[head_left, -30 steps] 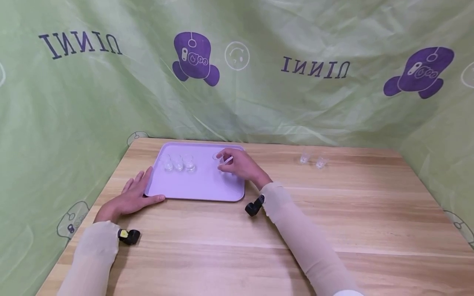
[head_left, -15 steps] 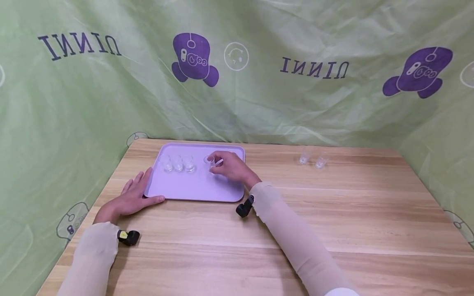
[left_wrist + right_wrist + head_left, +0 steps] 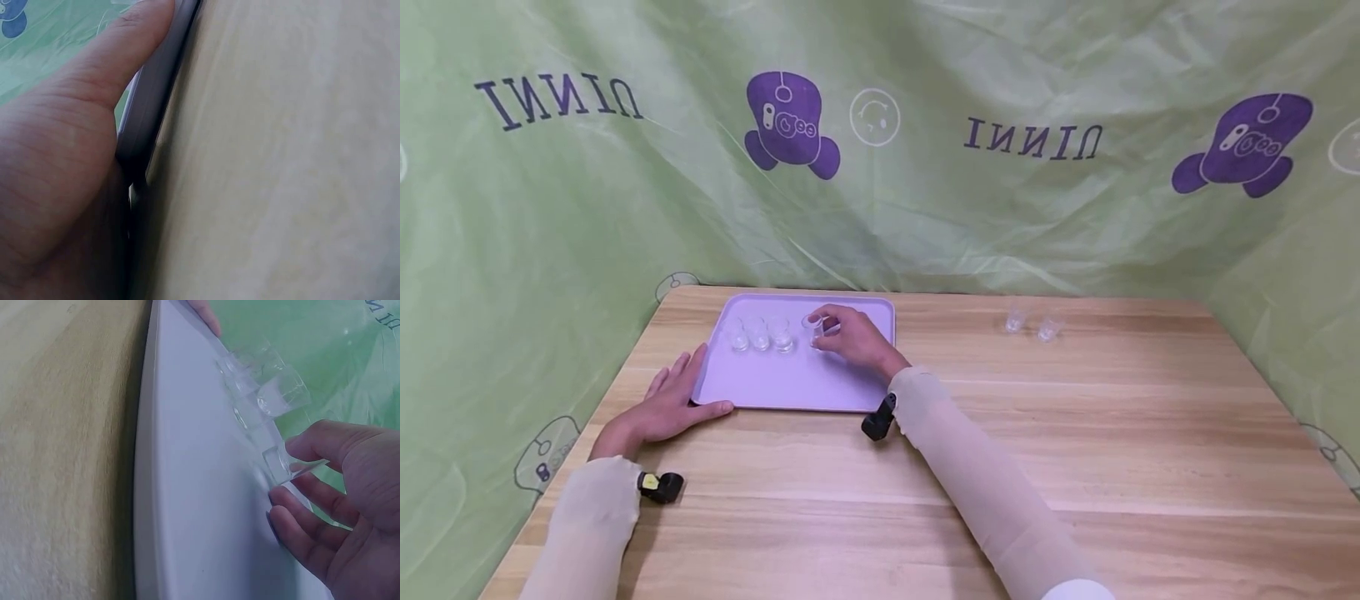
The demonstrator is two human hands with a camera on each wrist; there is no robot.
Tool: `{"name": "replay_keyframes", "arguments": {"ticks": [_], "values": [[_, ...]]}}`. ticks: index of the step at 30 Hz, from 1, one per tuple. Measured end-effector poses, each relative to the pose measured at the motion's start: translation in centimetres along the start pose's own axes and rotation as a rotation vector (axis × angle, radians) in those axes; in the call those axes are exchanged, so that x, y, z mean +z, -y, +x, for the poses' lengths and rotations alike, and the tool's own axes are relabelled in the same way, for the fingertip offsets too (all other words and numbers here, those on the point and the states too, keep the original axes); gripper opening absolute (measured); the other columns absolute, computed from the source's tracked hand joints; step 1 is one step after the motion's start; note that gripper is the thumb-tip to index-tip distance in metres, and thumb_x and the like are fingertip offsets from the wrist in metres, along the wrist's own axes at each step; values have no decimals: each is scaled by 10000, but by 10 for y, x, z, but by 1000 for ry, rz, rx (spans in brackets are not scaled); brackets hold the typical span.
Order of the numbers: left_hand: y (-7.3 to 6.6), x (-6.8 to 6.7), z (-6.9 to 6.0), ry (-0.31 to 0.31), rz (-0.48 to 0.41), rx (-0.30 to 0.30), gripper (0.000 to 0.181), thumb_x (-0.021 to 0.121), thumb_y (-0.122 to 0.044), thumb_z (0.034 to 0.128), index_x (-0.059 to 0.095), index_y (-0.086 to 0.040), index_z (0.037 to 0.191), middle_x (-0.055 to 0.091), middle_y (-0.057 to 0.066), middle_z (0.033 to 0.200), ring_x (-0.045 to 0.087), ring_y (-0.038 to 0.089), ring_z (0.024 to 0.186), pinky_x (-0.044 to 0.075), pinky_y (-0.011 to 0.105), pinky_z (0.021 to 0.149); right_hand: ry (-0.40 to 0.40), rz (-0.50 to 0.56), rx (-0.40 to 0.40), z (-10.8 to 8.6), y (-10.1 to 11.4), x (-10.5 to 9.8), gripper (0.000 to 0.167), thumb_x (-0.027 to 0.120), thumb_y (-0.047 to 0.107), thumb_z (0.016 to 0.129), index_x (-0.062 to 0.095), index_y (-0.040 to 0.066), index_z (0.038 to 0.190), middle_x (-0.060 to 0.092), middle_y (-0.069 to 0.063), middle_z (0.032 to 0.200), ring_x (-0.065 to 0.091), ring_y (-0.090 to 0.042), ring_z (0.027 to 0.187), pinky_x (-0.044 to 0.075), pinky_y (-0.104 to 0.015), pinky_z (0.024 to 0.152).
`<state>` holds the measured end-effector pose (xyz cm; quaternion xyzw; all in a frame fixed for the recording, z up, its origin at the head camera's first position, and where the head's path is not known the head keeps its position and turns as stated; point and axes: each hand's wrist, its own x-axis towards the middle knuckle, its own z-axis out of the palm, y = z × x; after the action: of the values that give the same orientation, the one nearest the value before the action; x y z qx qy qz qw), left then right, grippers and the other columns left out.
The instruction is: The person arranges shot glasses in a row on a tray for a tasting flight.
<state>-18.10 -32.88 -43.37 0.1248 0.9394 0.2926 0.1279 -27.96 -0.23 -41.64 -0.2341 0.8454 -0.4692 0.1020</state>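
The clear cup (image 3: 816, 335) is in my right hand (image 3: 853, 340), gripped between thumb and fingers, just right of the middle of the purple tray (image 3: 790, 383). It is roughly upright; whether its base touches the tray I cannot tell. I judge the side grip serves to leave the base free. Just left of it, three cups (image 3: 762, 335) stand upright in a close row, presumably for order and to save room. My left hand (image 3: 666, 408) lies unclenched at the tray's near left corner, thumb along the near rim, fingers extended by the left edge, probably to steady it. The tray rests on the wooden tabletop (image 3: 1000, 467). Well to the right, two more cups (image 3: 1049, 328) stand near its far edge.
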Motion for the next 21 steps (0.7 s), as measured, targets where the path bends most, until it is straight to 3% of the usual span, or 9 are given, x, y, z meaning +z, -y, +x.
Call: {"name": "replay_keyframes", "arguments": {"ticks": [11,21], "values": [[3,2,-1,-37,-14,20,1153,690,-521,949,-83,6,1622,-4,308,1667,-123,451,1527,-154,588,1180,-14,4,0,4,3,7,340,769,79,932,692,91,1263,702,-84,1154,680,-199,1033,524,-268,864],[-1,1,0,-2,2,-1,1149,690,-498,955,-96,20,1615,-18,313,1666,-107,478,1522,-114,621,1181,-12,-54,4,6,2,12,350,783,92,924,688,112,1260,711,-67,1124,681,-171,1011,518,-268,875]]}}
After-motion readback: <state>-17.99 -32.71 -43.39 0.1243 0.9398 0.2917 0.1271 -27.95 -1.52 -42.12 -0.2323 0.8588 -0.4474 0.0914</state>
